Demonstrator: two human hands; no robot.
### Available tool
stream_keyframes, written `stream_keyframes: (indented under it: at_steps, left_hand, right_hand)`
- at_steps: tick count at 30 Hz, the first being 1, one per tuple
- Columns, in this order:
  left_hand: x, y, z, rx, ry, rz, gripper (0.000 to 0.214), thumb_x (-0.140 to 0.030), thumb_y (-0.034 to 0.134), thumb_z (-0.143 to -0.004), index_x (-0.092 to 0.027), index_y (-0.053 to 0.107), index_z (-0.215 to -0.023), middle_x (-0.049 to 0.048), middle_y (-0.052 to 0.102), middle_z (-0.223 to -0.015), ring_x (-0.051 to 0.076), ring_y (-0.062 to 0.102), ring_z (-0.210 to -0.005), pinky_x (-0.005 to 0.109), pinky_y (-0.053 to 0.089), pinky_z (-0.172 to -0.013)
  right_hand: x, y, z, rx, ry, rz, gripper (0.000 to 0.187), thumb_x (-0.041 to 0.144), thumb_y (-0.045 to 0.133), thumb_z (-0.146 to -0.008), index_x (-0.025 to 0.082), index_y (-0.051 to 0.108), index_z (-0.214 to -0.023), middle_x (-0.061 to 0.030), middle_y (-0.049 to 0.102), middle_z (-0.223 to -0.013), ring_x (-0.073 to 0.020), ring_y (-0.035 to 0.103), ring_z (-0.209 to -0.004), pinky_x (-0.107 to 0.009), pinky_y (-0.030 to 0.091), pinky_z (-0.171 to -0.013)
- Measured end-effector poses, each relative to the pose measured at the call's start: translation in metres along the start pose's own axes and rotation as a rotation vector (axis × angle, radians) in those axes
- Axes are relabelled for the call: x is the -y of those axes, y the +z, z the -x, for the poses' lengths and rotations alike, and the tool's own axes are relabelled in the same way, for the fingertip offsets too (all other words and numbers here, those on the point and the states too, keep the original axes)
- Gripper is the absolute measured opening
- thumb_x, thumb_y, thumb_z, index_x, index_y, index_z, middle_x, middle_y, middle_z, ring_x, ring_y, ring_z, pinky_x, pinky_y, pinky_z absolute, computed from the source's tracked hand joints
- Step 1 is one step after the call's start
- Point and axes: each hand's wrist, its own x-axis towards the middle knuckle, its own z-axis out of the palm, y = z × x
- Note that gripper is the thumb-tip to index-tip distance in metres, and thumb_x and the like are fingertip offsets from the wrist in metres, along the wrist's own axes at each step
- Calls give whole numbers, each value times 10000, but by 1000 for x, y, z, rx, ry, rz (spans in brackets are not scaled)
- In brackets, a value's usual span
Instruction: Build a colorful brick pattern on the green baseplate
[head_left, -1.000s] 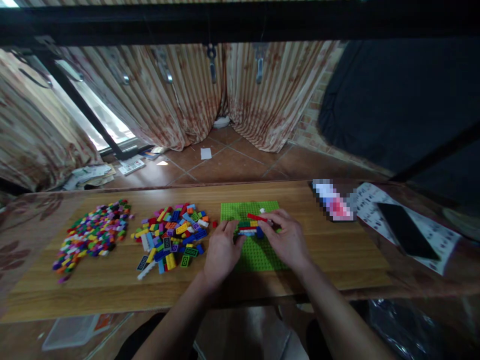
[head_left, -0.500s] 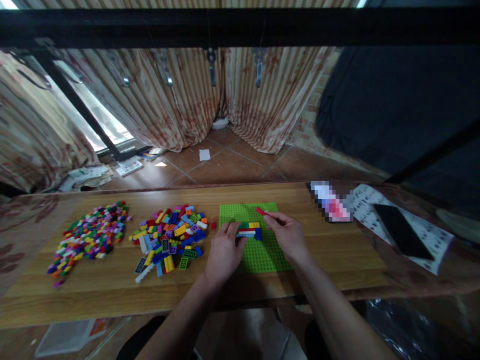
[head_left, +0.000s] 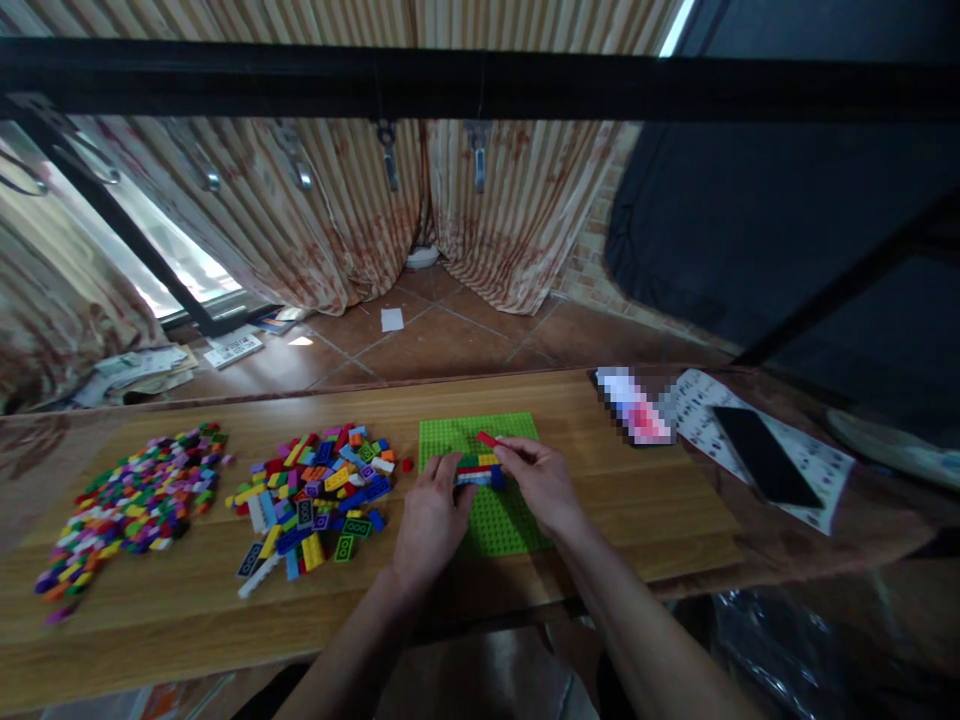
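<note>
A green studded baseplate (head_left: pixel 511 530) lies on the wooden table. Over it, my left hand (head_left: pixel 433 512) is closed around the left end of a multicoloured block of joined toy bricks (head_left: pixel 480 477), with green, yellow, red, white and blue parts showing. Between thumb and fingertips, my right hand (head_left: pixel 541 487) pinches a thin red brick (head_left: pixel 487 439). The red brick is just above the far right part of the block; whether the two touch I cannot tell. My left fingers hide part of the block.
Left of the baseplate is a pile of larger bricks (head_left: pixel 321 505), with a heap of small bricks (head_left: pixel 142 490) farther left. A lone red brick (head_left: pixel 407 465) lies near the plate. On the right are a blurred-out device (head_left: pixel 637 408), a printed sheet (head_left: pixel 694 395) and a dark phone (head_left: pixel 765 455).
My right hand has brought the red brick left and closer, to over the brick block. My left hand keeps its hold. The whole view has shifted slightly.
</note>
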Motion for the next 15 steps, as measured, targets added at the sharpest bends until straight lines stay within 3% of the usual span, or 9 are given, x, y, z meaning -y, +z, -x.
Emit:
stream_keyframes:
  at_steps: [15]
  left_hand:
    - [-2, 0, -5, -8, -49, 35, 327, -134, 676, -796, -170, 588, -1109, 59, 652, -982, 144, 629, -669, 287, 541, -655]
  right_hand:
    - [-6, 4, 4, 39, -107, 155, 206, 380, 675, -754, 204, 751, -830, -62, 760, -862, -198, 684, -776, -348, 541, -751]
